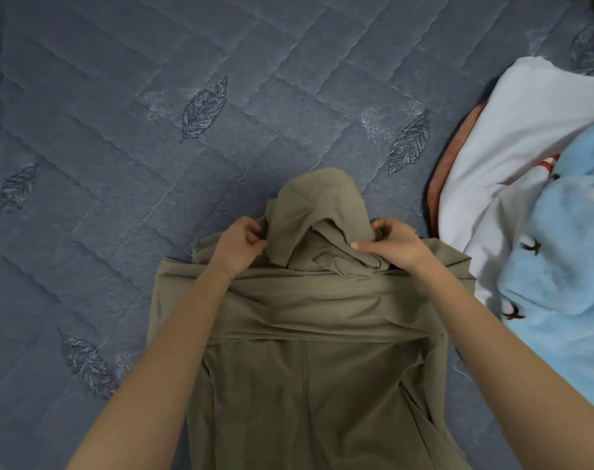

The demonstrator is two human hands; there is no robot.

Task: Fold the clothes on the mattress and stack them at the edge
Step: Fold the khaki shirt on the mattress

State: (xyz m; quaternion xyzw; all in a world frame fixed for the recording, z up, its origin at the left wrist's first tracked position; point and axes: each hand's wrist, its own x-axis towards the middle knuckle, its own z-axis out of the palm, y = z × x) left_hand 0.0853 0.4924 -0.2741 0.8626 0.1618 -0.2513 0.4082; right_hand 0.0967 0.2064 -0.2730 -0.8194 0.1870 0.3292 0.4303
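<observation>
A grey quilted mattress (153, 96) stitched with leaf motifs is seen across the whole view. An olive-green hooded garment of thin fabric (305, 368) is spread on it at the near centre. Its body is cut off by the near edge of the view and its hood (309, 205) is pointed toward the far side. At the right, other clothes are heaped on the mattress: a white cloth (526, 130) farther off, a light-blue fleecy piece printed with small birds (559, 249) nearer, and an orange-edged piece (437, 184) tucked under the white cloth's left side. The garment is held at the base of the hood by both hands. The grip of the left hand (238, 245) is closed, fabric at the hood's left edge being pinched between curled fingers and thumb. The grip of the right hand (397, 245) is closed on bunched fabric at the hood's right side, the thumb laid across the cloth.
</observation>
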